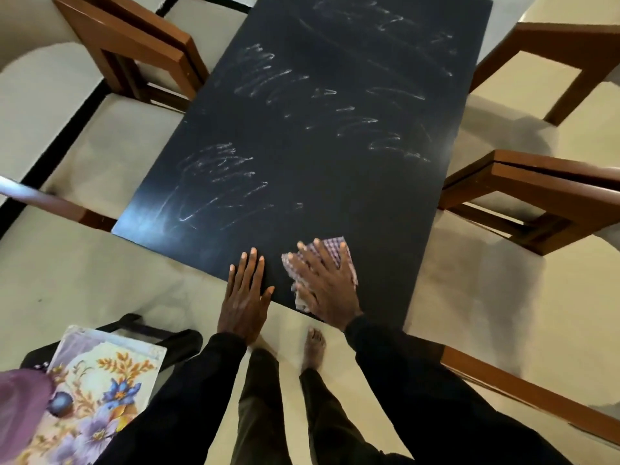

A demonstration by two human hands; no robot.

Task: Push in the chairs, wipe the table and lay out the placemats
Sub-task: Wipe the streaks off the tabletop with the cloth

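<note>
1. Table (pixel 335 182): a rectangular top, dark, smooth and slightly glossy. Whitish streaks run in slanting bands over most of it, from the far end to near the near left corner. Judgement: the wiping step is in hand and is not finished.
2. Chairs: brown wooden frames with squared rails and pale cushioned seats. One (pixel 134 52) stands at the left long edge and two (pixel 553 62) (pixel 536 203) at the right long edge, all close against the table. They appear pushed in. How far the seats go under the top cannot be told.
3. Placemats (pixel 100 380): a flat, stiff-looking stack with a floral print in blue, orange and lilac. It lies off the table on a black stool (pixel 151 333), below the near left corner. None is laid out yet.
4. Checked cloth (pixel 332 251): soft woven fabric, crumpled, lying on the top at the near edge, right of the middle.
5. Right hand (pixel 322 283): fingers spread wide and flat, pressing the cloth down.
6. Left hand (pixel 243 297): flat, fingers straight and together, resting on the near edge just beside the cloth and holding nothing.
7. Next move, as judged: firm, overlapping strokes of the cloth across the streaked bands, reaching the far end, before any mat is fetched.
</note>
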